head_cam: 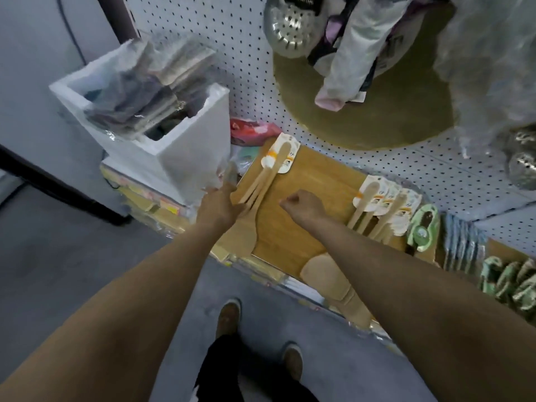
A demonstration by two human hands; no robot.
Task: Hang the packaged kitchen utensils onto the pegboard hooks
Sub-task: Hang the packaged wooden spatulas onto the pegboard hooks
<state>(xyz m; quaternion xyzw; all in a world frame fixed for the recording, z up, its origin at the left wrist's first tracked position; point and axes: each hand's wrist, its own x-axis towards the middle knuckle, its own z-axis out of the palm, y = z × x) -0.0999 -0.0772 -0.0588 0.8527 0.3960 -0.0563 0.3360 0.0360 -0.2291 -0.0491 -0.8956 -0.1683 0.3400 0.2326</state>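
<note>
— Against the pegboard [237, 53], low down, stands a wooden board [313, 181], and the pack [269, 175] of spatulas lies across its left edge.
— Which way does it run?
— Slantwise. Its card [285, 152] points up and away toward the pegboard, and the blades come down toward me and to the left.
— And your hands?
— My left hand [219, 206] grips the pack at about mid-handle, as far as I can judge. My right hand [304, 206] is a curled fist just right of the handles, and it holds nothing I can see.
— Which one steers the card?
— The right sits nearer the card end, so I'd use that one. The left only carries.
— And the hook?
— I can't find one. The hung spatulas [374, 204] sit well to the right, but their cards cover whatever holds them. The hole in my card is too blurred to make out, and my left fingers are hidden under the handles.
</note>
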